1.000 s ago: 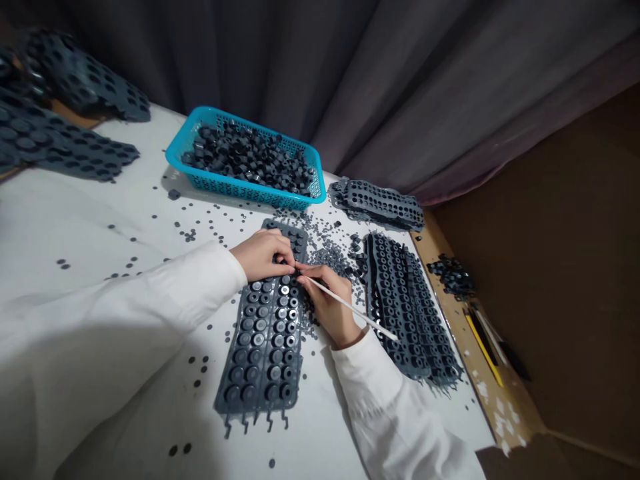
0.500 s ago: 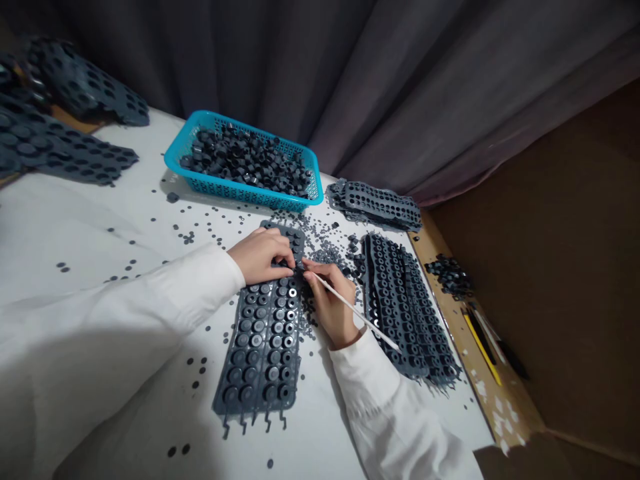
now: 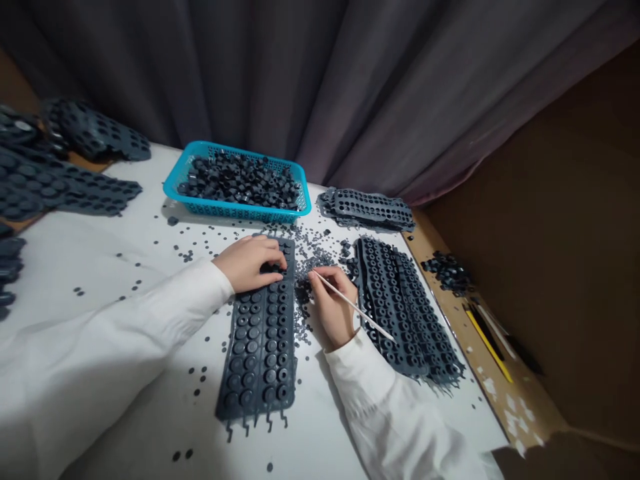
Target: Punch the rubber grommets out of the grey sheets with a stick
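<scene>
The left hand (image 3: 249,261) lies palm down on the far end of a dark grey rubber sheet (image 3: 260,340), fingers curled and pressing on its top rows; whether it pinches anything under the fingertips cannot be told. The sheet lies flat on the white table (image 3: 125,267), lengthwise toward the person, studded with rows of small round buttons, with short tabs sticking out at its near edge.

The right hand (image 3: 333,303) rests just beside the sheet's right edge, closed around a thin white stick (image 3: 353,307). The stick's tip points toward the sheet, close to the fingertips, and its other end slants away over the wrist toward the right.

Between the two hands and beyond them lies a scatter of tiny grey discs (image 3: 313,250), thickest right by the stick's tip and crowding the sheet's upper right edge. More loose discs dot the table to the left and near the front.

Just right of the right hand lies a stack of rubber sheets (image 3: 405,307), its edge close to the wrist. Behind it a smaller pile of sheets (image 3: 367,208) lies by the curtain (image 3: 300,87). A blue basket (image 3: 235,183) filled with dark rings stands beyond the left hand. More grey sheets (image 3: 65,180) lie spread at the far left. On the wooden ledge at the right sit a small heap of dark parts (image 3: 447,272) and a yellow pencil (image 3: 487,347).
</scene>
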A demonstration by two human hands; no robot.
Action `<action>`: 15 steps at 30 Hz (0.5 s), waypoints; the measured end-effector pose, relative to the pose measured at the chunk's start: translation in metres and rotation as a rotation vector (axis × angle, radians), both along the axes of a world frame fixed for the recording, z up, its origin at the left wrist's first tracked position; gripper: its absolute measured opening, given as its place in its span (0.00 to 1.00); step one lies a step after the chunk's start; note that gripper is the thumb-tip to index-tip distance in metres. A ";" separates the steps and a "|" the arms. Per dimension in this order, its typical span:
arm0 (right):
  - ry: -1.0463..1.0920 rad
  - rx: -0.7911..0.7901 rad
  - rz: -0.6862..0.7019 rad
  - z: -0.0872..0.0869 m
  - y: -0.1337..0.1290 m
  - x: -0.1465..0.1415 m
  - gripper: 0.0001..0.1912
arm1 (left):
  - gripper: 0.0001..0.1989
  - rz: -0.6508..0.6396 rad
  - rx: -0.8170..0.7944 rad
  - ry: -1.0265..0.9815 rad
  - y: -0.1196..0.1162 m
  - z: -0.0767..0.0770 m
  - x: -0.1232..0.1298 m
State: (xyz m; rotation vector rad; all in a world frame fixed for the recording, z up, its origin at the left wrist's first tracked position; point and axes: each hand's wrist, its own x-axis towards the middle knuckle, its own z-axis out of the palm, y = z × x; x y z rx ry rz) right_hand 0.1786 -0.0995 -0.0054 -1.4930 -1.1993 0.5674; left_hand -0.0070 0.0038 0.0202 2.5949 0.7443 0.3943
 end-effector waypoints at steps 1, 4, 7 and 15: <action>0.012 0.002 0.005 0.000 0.000 0.000 0.09 | 0.08 -0.017 -0.015 -0.012 0.002 0.001 -0.002; 0.045 0.006 0.016 0.002 0.001 0.000 0.08 | 0.08 -0.069 -0.078 -0.049 0.007 0.001 -0.006; 0.060 0.003 0.032 0.002 0.000 -0.001 0.08 | 0.09 -0.062 -0.117 -0.092 0.010 -0.002 -0.009; -0.018 0.059 0.221 0.000 0.002 0.001 0.05 | 0.06 0.138 -0.069 -0.129 -0.006 -0.022 0.005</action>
